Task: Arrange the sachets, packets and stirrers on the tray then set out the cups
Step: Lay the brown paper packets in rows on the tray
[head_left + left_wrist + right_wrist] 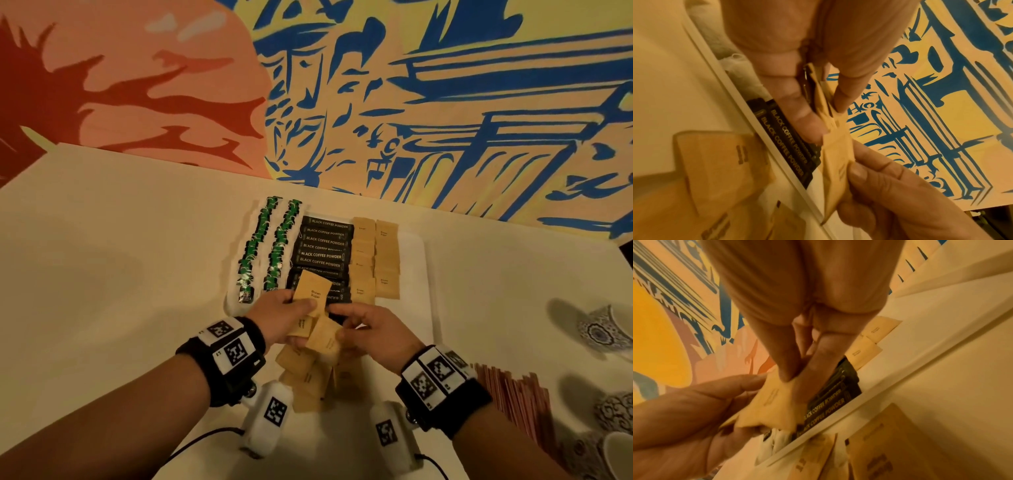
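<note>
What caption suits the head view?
Both hands, left and right, hold brown sugar sachets over the tray.

Matt paper sachets [314, 294], glossy tray [419, 260]

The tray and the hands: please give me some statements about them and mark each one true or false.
1. Both hands hold brown sugar sachets. True.
2. The black coffee packets lie between the green tea bags and the sugar rows on the tray. True.
3. The stirrers are already on the tray. False: they lie on the table, right of the right hand.
4. The left hand is empty. False: it grips sachets.
5. The cups stand on the tray. False: they stand at the table's right edge.
</note>
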Tool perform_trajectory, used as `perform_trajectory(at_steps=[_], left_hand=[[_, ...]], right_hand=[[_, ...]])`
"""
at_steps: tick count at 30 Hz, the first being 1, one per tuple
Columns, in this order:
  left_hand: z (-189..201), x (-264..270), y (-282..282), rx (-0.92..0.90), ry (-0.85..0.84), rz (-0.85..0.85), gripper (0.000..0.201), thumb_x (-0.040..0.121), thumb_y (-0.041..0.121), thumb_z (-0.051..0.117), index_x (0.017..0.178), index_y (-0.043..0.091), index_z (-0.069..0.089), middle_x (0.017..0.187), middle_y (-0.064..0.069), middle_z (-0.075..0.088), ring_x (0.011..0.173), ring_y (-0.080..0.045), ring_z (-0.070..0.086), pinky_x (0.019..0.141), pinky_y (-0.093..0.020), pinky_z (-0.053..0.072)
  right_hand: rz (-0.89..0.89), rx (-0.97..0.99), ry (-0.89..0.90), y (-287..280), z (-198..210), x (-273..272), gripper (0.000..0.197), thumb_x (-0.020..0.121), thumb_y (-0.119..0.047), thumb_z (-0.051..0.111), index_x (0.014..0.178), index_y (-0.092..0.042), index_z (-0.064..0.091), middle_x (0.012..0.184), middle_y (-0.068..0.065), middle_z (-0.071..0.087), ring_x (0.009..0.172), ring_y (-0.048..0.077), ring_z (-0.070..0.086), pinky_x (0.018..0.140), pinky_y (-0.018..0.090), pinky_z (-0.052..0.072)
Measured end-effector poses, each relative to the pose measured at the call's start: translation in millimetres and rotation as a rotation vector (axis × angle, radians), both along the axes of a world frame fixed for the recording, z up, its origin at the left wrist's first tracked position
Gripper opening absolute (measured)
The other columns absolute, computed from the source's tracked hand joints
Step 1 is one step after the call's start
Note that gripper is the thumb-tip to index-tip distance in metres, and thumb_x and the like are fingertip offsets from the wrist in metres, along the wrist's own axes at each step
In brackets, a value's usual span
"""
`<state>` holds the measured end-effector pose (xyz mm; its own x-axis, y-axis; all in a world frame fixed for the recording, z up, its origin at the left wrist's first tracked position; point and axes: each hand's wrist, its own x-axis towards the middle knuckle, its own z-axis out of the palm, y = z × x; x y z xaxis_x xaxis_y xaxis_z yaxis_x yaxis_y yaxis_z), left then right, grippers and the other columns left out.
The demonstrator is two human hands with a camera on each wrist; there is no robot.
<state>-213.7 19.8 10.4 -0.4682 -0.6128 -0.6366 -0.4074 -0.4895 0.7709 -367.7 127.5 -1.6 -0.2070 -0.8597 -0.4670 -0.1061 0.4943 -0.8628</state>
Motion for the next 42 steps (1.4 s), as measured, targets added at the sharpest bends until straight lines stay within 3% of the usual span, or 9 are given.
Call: perform_trajectory(at_steps=[3, 6, 9, 14, 21, 31, 36, 39, 42], left_hand=[[3, -2, -9, -0.010, -0.003, 0.002, 0.019, 0.092, 0.023, 0.060, 0.108, 0.013, 0.062, 0.104, -0.011, 0.067, 0.090, -0.023, 0.067, 0.059, -0.030, 0.059], [4, -2, -16, -0.031, -0.012, 0.002, 0.016, 0.093, 0.022, 0.058, 0.106, 0.013, 0.061, 0.106, -0.013, 0.067, 0.086, -0.022, 0.067, 0.055, -0.027, 0.058], [1, -4, -17, -0.029, -0.022, -0.010, 0.021, 0.094, 0.022, 0.057, 0.111, 0.010, 0.061, 0.107, -0.013, 0.067, 0.087, -0.023, 0.067, 0.054, -0.026, 0.057], [-5, -9, -13, -0.018, -0.029, -0.033, 0.020, 0.095, 0.022, 0.056, 0.110, 0.010, 0.061, 0.106, -0.013, 0.067, 0.090, -0.024, 0.067, 0.056, -0.028, 0.058], [-6, -10, -12, -0.006, -0.017, -0.038, 0.014, 0.096, 0.019, 0.053, 0.104, 0.012, 0.062, 0.101, -0.012, 0.068, 0.081, -0.021, 0.068, 0.057, -0.029, 0.059], [-7, -9, -10, -0.013, -0.003, -0.055, 0.011, 0.096, 0.019, 0.054, 0.101, 0.016, 0.063, 0.103, -0.012, 0.069, 0.080, -0.021, 0.068, 0.056, -0.028, 0.058], [-3, -10, -7, -0.022, 0.007, -0.077, 0.012, 0.096, 0.019, 0.054, 0.103, 0.015, 0.063, 0.098, -0.009, 0.069, 0.079, -0.019, 0.067, 0.058, -0.028, 0.059], [-2, -12, -6, -0.020, 0.020, -0.095, 0.014, 0.095, 0.019, 0.054, 0.106, 0.014, 0.063, 0.097, -0.008, 0.069, 0.077, -0.019, 0.068, 0.059, -0.029, 0.059], [0, -14, -4, -0.020, 0.023, -0.139, 0.009, 0.095, 0.019, 0.056, 0.096, 0.017, 0.064, 0.091, -0.006, 0.070, 0.075, -0.017, 0.069, 0.060, -0.030, 0.059]], right_hand=[[-0.017, 0.011, -0.064, 3, 1, -15, 0.024, 0.088, -0.003, 0.059, 0.104, -0.015, 0.073, 0.098, 0.005, 0.071, 0.087, 0.020, 0.069, 0.073, 0.027, 0.057], [-0.337, 0.035, -0.039, 2, -8, -43, 0.010, 0.088, -0.010, 0.062, 0.090, -0.011, 0.072, 0.097, 0.008, 0.071, 0.087, 0.022, 0.069, 0.070, 0.028, 0.057], [-0.551, 0.078, 0.076, 0, -16, -71, 0.010, 0.089, -0.019, 0.062, 0.084, -0.014, 0.068, 0.080, 0.008, 0.068, 0.070, 0.020, 0.066, 0.059, 0.027, 0.050], [-0.469, 0.176, 0.225, -2, -30, -98, 0.012, 0.088, -0.020, 0.063, 0.082, -0.013, 0.069, 0.065, 0.004, 0.061, 0.057, 0.015, 0.055, 0.053, 0.022, 0.042], [-0.468, 0.226, 0.193, -9, -47, -112, 0.017, 0.084, -0.022, 0.070, 0.099, -0.014, 0.069, 0.061, 0.000, 0.061, 0.050, 0.012, 0.050, 0.047, 0.021, 0.041], [-0.459, 0.230, 0.151, -11, -66, -118, 0.019, 0.079, -0.028, 0.072, 0.086, -0.013, 0.063, 0.052, 0.000, 0.055, 0.040, 0.013, 0.048, 0.043, 0.023, 0.039], [-0.542, 0.136, 0.268, -7, -37, -98, 0.022, 0.081, -0.036, 0.072, 0.093, -0.022, 0.060, 0.075, 0.008, 0.066, 0.058, 0.020, 0.061, 0.051, 0.030, 0.053], [-0.382, -0.010, 0.314, -11, -12, -72, 0.013, 0.087, -0.036, 0.063, 0.096, -0.027, 0.063, 0.088, 0.000, 0.067, 0.077, 0.018, 0.065, 0.058, 0.027, 0.054], [-0.181, -0.110, 0.252, -21, 7, -44, 0.010, 0.090, -0.033, 0.059, 0.099, -0.032, 0.064, 0.094, -0.007, 0.067, 0.084, 0.013, 0.064, 0.061, 0.021, 0.049]])
